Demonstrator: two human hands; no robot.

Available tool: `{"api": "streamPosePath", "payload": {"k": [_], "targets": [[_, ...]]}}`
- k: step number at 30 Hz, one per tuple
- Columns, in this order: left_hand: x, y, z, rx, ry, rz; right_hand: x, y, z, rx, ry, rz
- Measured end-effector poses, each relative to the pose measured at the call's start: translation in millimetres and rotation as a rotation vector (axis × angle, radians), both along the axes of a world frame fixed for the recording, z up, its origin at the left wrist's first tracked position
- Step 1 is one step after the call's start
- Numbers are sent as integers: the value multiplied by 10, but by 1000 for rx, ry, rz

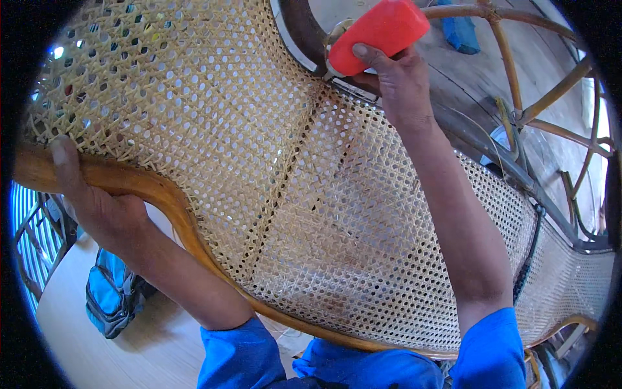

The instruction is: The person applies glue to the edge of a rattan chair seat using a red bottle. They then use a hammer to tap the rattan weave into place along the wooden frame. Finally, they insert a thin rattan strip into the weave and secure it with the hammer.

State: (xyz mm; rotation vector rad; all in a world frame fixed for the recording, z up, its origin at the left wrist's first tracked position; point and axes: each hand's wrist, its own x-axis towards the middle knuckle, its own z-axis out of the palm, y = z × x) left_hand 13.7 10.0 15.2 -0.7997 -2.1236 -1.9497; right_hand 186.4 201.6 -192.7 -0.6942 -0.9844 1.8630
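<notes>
A large woven cane panel (291,181) is stretched before me inside a curved brown wooden frame (175,201). At the far left, my left hand (97,201) grips the frame's rim, with one digit over the top edge and the other fingers hidden beneath. My right hand (405,84) is closed around a smooth, red, block-shaped object (382,32) with rounded ends; I cannot make out its exact kind. It is held at the panel's far edge, against a dark curved rail (301,29). A pale round thing (338,32) shows partly behind the red object.
Bent rattan poles (505,58) form a framework at the far right. A blue object (460,32) lies on the floor beyond. A blue and grey backpack (110,295) rests on the floor at the lower left. A dark strip (530,249) crosses the panel on the right.
</notes>
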Motion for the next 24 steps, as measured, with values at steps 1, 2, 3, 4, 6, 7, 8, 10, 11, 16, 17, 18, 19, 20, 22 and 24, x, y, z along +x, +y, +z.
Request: {"api": "streamPosePath", "payload": {"k": [1, 2, 3, 4, 6, 7, 8, 10, 11, 16, 17, 18, 19, 20, 22, 24], "targets": [[-34, 0, -5, 14, 28, -18, -2, -38, -3, -59, 55, -34], [-52, 3, -7, 29, 55, -35, 6, -63, -5, -118, 110, -69], [-35, 8, -14, 34, 32, -13, 32, -74, 14, -115, 113, -59], [2, 21, -23, 39, 10, 9, 83, -63, 38, -113, 116, -49], [10, 14, -25, 33, 10, 20, 121, -44, 76, -84, 108, -26], [-11, 0, -26, 22, 34, 10, 123, -30, 93, -58, 97, -12], [-24, -5, -21, 10, 57, 0, 124, -14, 111, -32, 86, 2], [27, 39, -9, 24, 39, 14, 115, 6, 133, -7, 58, 16], [53, 60, -7, 31, 30, 21, 108, 16, 144, 5, 44, 23], [74, 60, -11, 17, 42, -3, 68, 22, 125, 55, -2, 0], [71, 61, -12, 11, 53, -15, 63, 27, 106, 70, -15, 0], [58, 54, -14, 15, 50, -19, 60, 29, 108, 75, -15, 3], [36, 46, -17, 18, 48, -24, 55, 31, 109, 81, -14, 5], [18, 37, -18, 21, 46, -29, 50, 33, 108, 85, -13, 8], [6, 10, -28, 15, 53, -27, 51, 52, 90, 113, -53, 7], [-9, -6, -32, 15, 55, -20, 47, 51, 94, 110, -96, 12]]}}
